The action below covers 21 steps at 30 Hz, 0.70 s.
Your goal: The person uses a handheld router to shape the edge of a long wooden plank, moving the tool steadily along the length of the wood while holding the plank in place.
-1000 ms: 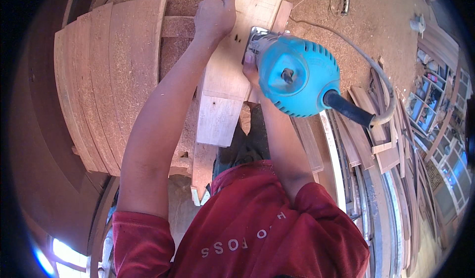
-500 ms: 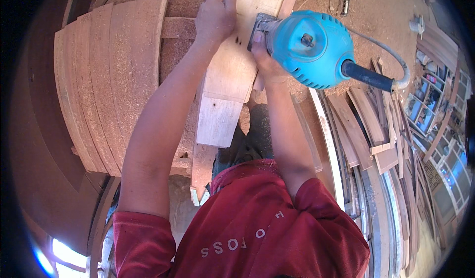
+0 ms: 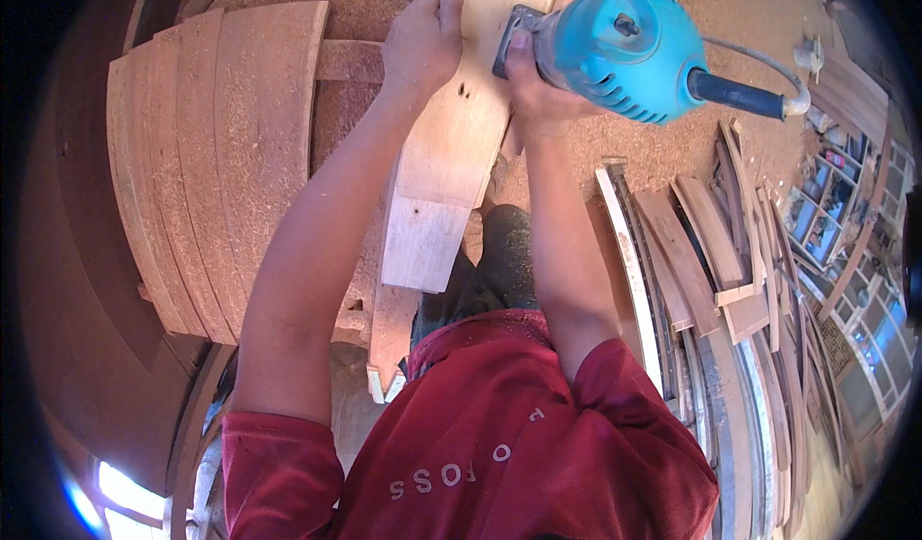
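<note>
Here, the right hand (image 3: 545, 96) has its fingers round the blue power tool (image 3: 629, 55), base plate (image 3: 521, 17) on the pale board (image 3: 449, 151); the left hand (image 3: 421, 45) touches the board's left edge, finger grip unclear.

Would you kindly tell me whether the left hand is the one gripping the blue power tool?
No, the right hand grips the blue power tool, while the left hand is at the edge of the pale board.

woodworking workshop | sawdust-strewn boards (image 3: 259, 156) | stacked timber strips (image 3: 709, 231) | corded teal power tool (image 3: 639, 50)
</note>
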### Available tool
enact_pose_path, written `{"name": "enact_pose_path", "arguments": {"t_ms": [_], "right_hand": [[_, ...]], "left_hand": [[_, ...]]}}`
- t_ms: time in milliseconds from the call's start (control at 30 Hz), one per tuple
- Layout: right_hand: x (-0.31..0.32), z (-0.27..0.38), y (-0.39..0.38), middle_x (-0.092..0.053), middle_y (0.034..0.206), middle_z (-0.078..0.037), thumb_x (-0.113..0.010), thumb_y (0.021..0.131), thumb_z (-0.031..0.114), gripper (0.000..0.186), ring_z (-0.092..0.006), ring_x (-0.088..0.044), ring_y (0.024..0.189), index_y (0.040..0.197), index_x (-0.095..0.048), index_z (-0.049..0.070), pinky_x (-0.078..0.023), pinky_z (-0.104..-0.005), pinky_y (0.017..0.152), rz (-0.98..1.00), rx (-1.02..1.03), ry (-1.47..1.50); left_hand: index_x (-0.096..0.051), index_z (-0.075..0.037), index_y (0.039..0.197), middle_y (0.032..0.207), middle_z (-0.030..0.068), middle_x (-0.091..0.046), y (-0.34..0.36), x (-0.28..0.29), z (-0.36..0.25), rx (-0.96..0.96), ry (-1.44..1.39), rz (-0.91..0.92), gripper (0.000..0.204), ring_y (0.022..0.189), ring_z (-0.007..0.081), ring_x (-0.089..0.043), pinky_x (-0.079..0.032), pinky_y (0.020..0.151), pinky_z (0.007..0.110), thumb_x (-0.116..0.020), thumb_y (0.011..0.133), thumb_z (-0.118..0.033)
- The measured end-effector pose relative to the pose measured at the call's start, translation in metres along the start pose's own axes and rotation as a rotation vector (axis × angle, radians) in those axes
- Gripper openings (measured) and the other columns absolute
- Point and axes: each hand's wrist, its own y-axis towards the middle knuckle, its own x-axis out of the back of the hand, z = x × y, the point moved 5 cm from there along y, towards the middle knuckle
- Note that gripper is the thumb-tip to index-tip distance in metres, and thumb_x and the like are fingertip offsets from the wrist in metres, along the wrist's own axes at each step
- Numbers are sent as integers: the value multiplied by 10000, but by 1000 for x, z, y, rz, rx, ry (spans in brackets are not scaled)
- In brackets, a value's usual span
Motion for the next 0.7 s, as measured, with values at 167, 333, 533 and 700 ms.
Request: {"name": "enact_pose_path", "arguments": {"t_ms": [167, 333, 533, 700], "right_hand": [[-7, -9, 16, -700, 1109, -103, -908, 745, 204, 668, -250, -699, 972, 1293, -577, 11, -581, -395, 883, -70, 129, -179], [-9, -28, 22, -735, 1014, -74, -950, 668, 245, 700, -217, -725, 886, 1236, -615, 9, -588, -356, 814, -261, 4, 264], [-9, -59, 33, -656, 1179, -157, -919, 754, 120, 672, -251, -675, 1017, 1274, -535, -66, -576, -379, 900, -23, 168, 184], [-16, -38, 46, -691, 1077, -120, -958, 667, 197, 708, -238, -696, 935, 1210, -571, -40, -586, -354, 833, -159, -97, 181]], "left_hand": [[-594, -103, 1481, 1337, 293, -654, 3, 2, 0, -33, -62, 8, 591, 1299, 448, -597, -482, 1082, 485, -387, 1108, -513], [-577, -203, 1506, 1325, 259, -675, -1, -1, 1, 17, -13, 35, 541, 1278, 442, -615, -476, 1088, 515, -383, 1105, -510], [-554, -307, 1534, 1360, 205, -676, 1, -7, 5, 32, 15, 47, 499, 1280, 439, -613, -470, 1092, 533, -365, 1111, -492], [-551, -283, 1539, 1384, 194, -667, 2, -8, 11, 45, -26, 47, 514, 1310, 422, -596, -452, 1114, 523, -372, 1109, -499]]}}
